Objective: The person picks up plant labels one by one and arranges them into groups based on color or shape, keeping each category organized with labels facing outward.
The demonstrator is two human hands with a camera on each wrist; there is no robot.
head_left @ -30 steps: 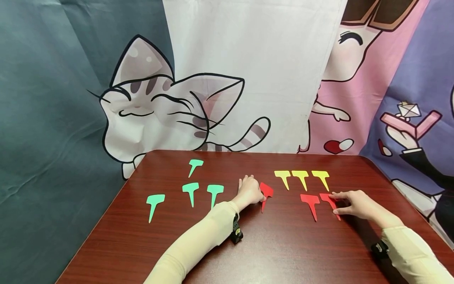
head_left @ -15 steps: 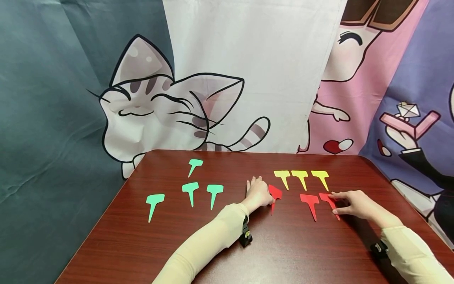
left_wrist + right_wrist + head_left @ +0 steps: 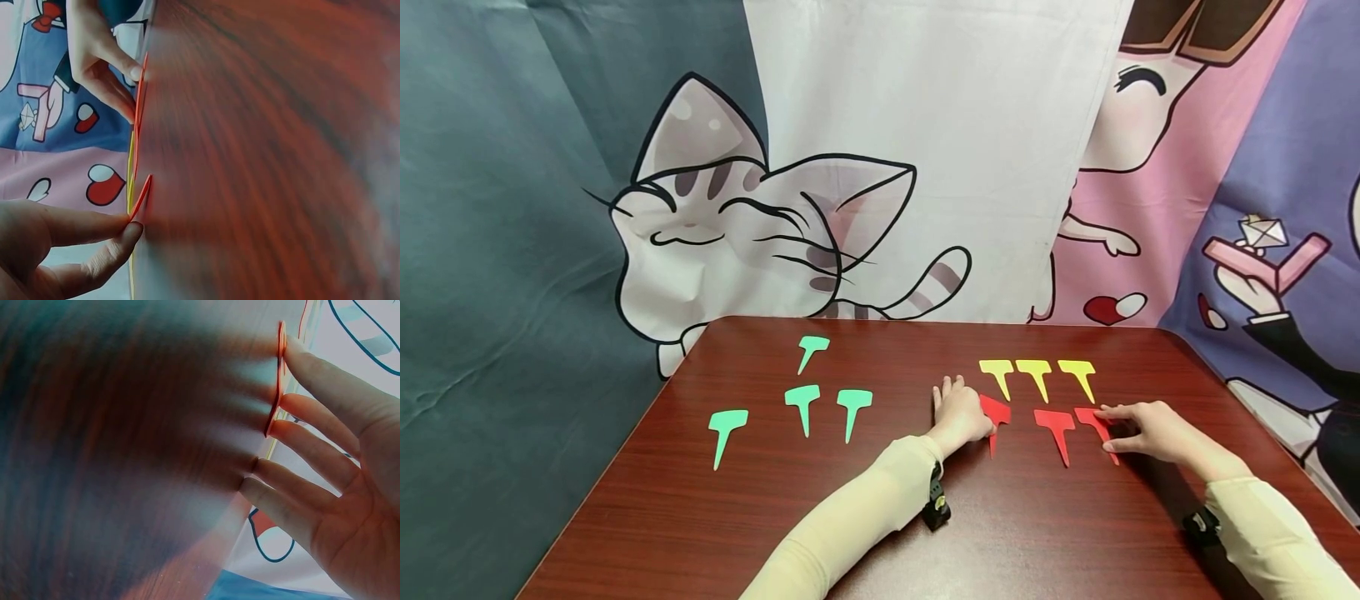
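My left hand (image 3: 962, 418) pinches a red T-shaped plant label (image 3: 996, 409) between thumb and finger. In the left wrist view that label (image 3: 144, 192) tilts up from the tabletop. Over on the right, my right hand (image 3: 1159, 433) rests its fingertips on another red plant label (image 3: 1092, 418) lying on the table. Seen from the right wrist, the thumb touches one end of this label (image 3: 279, 381) and straight fingers touch the other end. Between the hands lies a third red plant label (image 3: 1056, 427), untouched, its stem toward me.
Behind the red labels, three yellow plant labels (image 3: 1034, 373) lie in a row. Several green plant labels (image 3: 803, 400) are spread over the left of the brown table (image 3: 655, 517). A printed cloth (image 3: 880, 225) hangs behind the far edge.
My left hand has slid the pinched red plant label to the right and slightly toward me, nearer the middle red one. The right hand has stayed in place.
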